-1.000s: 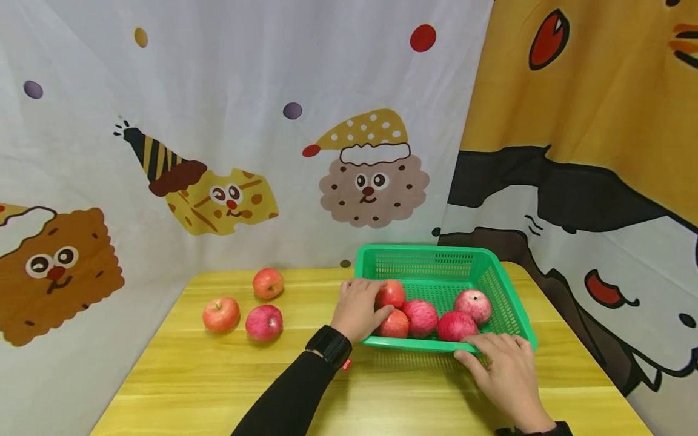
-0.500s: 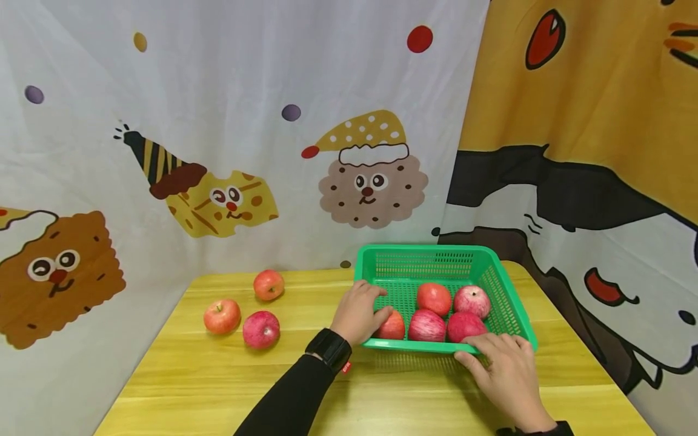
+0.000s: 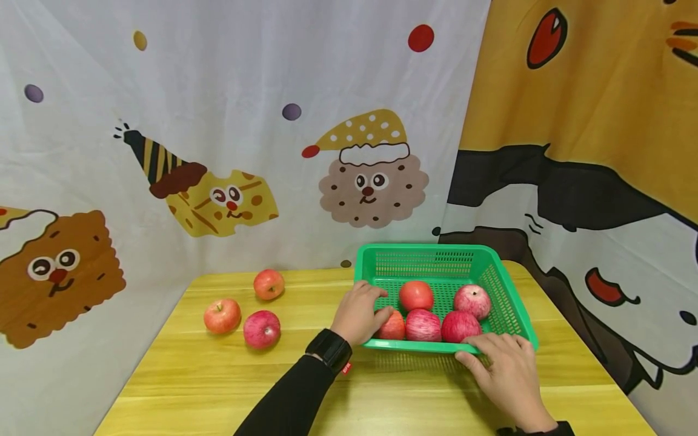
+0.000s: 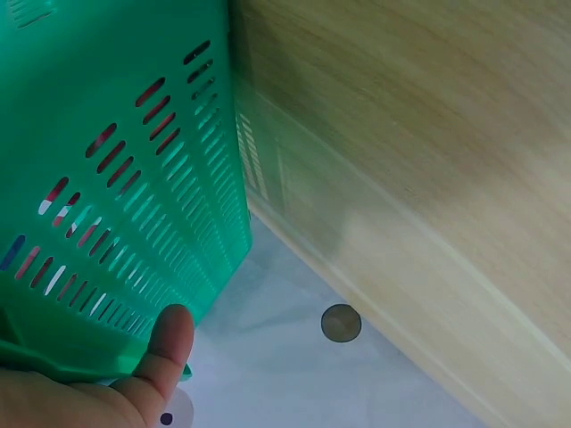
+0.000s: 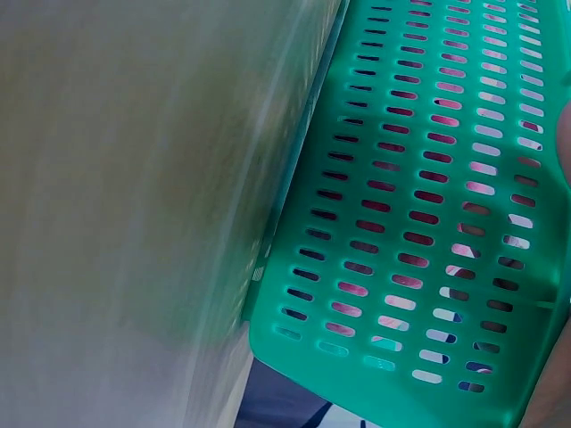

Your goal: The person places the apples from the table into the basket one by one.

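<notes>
A green plastic basket [image 3: 425, 249] with slotted walls holds several red apples, among them an orange-red apple [image 3: 417, 296] behind a striped apple [image 3: 423, 326]. My left hand [image 3: 357, 312] grips its left rim by the front corner, partly covering another apple [image 3: 391, 327]. At the front rim's right part, my right hand [image 3: 504, 366] holds on, thumb outside and fingers over the edge. One finger [image 4: 169, 343] lies along the basket's outer wall [image 4: 116, 223] in the left wrist view. The right wrist view shows mostly slotted wall [image 5: 401, 214], with red apples behind the slots.
Left of the basket, three loose apples lie on the wooden table [image 3: 207, 381]: one at the back [image 3: 269, 284], a stemmed apple [image 3: 222, 316] and a darker apple [image 3: 262, 330]. A cartoon-printed curtain [image 3: 234, 79] hangs behind the table.
Inside the basket the apples rolled right, then slightly back left; the orange-red one left the left hand's side. The darker loose apple turned and shifted slightly. Both hands stay at the rim.
</notes>
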`<move>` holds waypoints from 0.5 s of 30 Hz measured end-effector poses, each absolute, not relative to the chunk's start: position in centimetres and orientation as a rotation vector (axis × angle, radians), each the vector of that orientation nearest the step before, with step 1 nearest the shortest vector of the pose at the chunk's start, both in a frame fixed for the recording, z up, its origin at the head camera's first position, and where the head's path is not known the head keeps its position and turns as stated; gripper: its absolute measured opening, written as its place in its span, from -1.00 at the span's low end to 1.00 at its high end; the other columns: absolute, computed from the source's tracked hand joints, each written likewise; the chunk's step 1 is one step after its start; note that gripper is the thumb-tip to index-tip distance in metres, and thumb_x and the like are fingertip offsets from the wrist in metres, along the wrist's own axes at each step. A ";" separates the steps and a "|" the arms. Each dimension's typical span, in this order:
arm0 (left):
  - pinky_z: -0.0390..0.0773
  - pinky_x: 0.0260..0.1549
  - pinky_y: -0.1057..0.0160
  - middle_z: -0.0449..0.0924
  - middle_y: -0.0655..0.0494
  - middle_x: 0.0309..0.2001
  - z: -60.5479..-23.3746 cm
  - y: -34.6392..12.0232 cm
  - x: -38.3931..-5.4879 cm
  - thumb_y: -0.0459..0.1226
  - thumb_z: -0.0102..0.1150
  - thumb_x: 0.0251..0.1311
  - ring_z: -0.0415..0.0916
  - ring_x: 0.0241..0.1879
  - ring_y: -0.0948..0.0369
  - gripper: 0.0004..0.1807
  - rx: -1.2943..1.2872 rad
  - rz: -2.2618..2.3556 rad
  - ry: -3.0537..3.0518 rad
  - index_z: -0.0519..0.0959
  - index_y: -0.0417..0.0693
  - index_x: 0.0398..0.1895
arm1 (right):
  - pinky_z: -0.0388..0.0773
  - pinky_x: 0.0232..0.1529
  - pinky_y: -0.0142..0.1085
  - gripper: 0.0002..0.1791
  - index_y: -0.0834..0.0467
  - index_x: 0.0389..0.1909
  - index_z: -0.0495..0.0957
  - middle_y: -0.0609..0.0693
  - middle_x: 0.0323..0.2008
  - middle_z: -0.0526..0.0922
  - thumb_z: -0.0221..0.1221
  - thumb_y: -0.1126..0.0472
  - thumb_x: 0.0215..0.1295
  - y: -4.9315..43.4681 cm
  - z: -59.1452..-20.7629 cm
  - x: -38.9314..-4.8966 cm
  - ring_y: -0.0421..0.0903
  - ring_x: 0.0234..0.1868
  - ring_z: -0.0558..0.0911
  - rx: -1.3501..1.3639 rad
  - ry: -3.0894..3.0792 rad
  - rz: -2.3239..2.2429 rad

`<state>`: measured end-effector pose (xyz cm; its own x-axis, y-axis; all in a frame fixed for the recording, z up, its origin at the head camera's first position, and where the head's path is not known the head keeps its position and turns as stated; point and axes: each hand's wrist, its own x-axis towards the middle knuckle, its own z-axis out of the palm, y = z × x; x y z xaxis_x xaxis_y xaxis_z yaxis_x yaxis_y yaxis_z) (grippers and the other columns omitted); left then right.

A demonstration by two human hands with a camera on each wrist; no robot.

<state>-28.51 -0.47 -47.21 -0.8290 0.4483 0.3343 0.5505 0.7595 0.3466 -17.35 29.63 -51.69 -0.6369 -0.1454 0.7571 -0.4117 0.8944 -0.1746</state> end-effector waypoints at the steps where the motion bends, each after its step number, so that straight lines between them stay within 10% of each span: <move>1: 0.56 0.37 0.04 0.75 0.12 0.16 -47.2 -0.5 -28.5 0.04 0.26 0.50 0.51 0.33 0.07 -0.58 -0.786 -0.644 -2.724 0.70 0.03 0.23 | 0.27 0.00 0.07 -0.35 0.01 -0.24 0.80 -0.05 -0.27 0.83 0.14 -0.49 0.38 29.6 -51.7 -17.3 0.01 -0.29 0.61 0.395 -2.253 0.426; 15: 0.55 0.38 0.02 0.76 0.09 0.15 -47.6 -0.5 -28.7 0.01 0.26 0.50 0.51 0.34 0.05 -0.61 -0.790 -0.663 -2.711 0.72 0.00 0.19 | 0.27 0.00 0.05 -0.39 0.03 -0.24 0.79 -0.05 -0.29 0.82 0.19 -0.45 0.36 29.6 -51.8 -17.3 -0.01 -0.30 0.60 0.408 -2.241 0.429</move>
<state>-28.72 -0.47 -47.55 -0.8247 0.4472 0.3462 0.5565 0.7506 0.3563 -17.31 29.65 -51.75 -0.6271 -0.1501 0.7643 -0.4218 0.8904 -0.1712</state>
